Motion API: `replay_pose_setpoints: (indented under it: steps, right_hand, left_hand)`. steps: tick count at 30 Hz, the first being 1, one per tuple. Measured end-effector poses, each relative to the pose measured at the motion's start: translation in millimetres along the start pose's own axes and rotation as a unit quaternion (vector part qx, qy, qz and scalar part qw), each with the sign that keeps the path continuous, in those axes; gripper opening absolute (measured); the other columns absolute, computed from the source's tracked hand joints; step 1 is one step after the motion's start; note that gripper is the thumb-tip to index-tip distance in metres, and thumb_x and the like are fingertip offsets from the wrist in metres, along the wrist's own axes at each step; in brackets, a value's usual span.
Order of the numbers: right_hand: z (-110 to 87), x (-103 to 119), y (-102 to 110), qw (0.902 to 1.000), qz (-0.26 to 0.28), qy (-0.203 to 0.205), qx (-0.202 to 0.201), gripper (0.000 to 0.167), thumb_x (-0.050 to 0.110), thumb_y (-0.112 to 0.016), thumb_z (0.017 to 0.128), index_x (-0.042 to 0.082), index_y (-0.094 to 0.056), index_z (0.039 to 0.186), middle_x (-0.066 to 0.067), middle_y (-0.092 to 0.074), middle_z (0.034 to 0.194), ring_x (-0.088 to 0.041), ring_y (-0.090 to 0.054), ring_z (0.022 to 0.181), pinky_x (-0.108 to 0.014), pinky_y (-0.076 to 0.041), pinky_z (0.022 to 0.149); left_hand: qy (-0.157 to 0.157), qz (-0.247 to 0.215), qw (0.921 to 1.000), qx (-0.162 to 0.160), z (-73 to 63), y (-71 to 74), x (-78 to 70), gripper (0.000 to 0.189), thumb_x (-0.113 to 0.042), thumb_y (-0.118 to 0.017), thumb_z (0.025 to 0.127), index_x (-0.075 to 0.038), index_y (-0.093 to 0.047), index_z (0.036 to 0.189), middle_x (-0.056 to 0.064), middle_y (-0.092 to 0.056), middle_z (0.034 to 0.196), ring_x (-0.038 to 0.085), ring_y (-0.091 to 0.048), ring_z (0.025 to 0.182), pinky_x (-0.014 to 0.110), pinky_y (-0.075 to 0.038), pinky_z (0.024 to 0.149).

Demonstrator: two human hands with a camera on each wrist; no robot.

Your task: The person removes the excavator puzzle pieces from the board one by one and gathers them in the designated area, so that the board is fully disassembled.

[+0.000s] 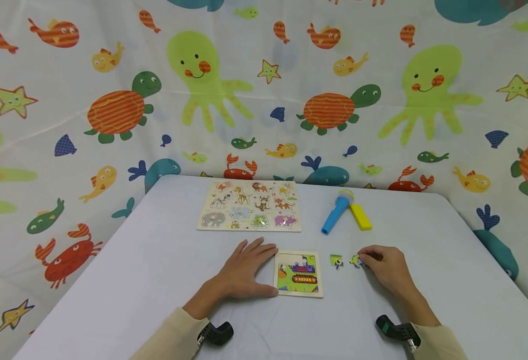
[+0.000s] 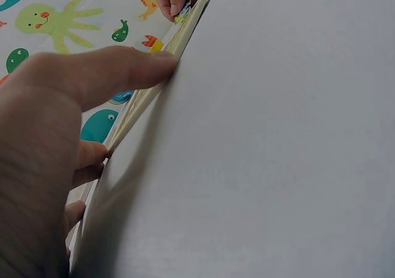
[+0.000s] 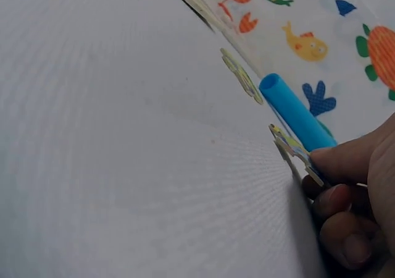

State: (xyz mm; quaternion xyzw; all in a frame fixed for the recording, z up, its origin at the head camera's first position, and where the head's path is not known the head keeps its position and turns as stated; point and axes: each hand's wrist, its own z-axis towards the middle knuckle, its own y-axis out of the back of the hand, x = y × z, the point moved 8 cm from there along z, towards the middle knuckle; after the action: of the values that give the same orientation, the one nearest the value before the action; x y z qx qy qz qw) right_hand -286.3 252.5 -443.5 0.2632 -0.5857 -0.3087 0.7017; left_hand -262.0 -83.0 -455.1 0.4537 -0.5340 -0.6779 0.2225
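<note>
A small square jigsaw puzzle in a pale wooden frame lies on the table, its picture a colourful tracked vehicle partly filled in. My left hand lies spread along its left side, thumb at the lower corner and fingertips at the upper one. In the left wrist view the thumb touches the frame's edge. To the right, my right hand pinches a puzzle piece between thumb and fingers, tilted close over the table. Another loose piece lies flat between the puzzle and that hand.
Behind the puzzle lies a larger animal peg board. A blue toy microphone and a yellow block are at the back right. The white table ends at a curtain printed with sea animals.
</note>
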Motion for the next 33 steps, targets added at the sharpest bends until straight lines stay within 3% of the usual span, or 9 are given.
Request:
replay_pose_setpoints:
  steps: [9,21,33]
  right_hand:
    - [-1.3,8.6,2.9,0.9992,-0.03,0.017,-0.019,0.009,0.01,-0.072,0.092,0.007,-0.078,0.098,-0.005,-0.074,0.093,-0.021,-0.058,0.085,-0.03,-0.047,0.072]
    - [-1.5,5.1,1.8,0.9984,-0.043,0.016,-0.034,0.003,0.008,-0.076,0.087,0.007,-0.074,0.088,-0.002,-0.065,0.081,-0.018,-0.053,0.074,-0.024,-0.042,0.06]
    - [-1.7,4.8,-0.7,0.9979,-0.054,0.01,-0.034,0.007,0.011,-0.075,0.09,0.005,-0.075,0.095,-0.003,-0.068,0.082,-0.02,-0.054,0.076,-0.026,-0.044,0.064]
  left_hand:
    - [-0.005,0.0,1.0,-0.005,-1.3,2.4,-2.2,0.097,-0.071,-0.068,0.076,-0.024,-0.041,0.156,-0.006,-0.039,0.161,0.025,-0.017,0.156,0.055,-0.007,0.125]
    - [-0.007,-0.002,1.0,-0.004,-1.0,1.0,-1.6,0.097,-0.071,-0.068,0.076,-0.024,-0.041,0.157,-0.006,-0.039,0.161,0.024,-0.017,0.156,0.054,-0.006,0.125]
    - [-0.005,0.0,1.0,-0.005,-1.2,1.3,-2.2,0.098,-0.071,-0.068,0.076,-0.023,-0.041,0.157,-0.006,-0.039,0.161,0.024,-0.017,0.156,0.054,-0.006,0.125]
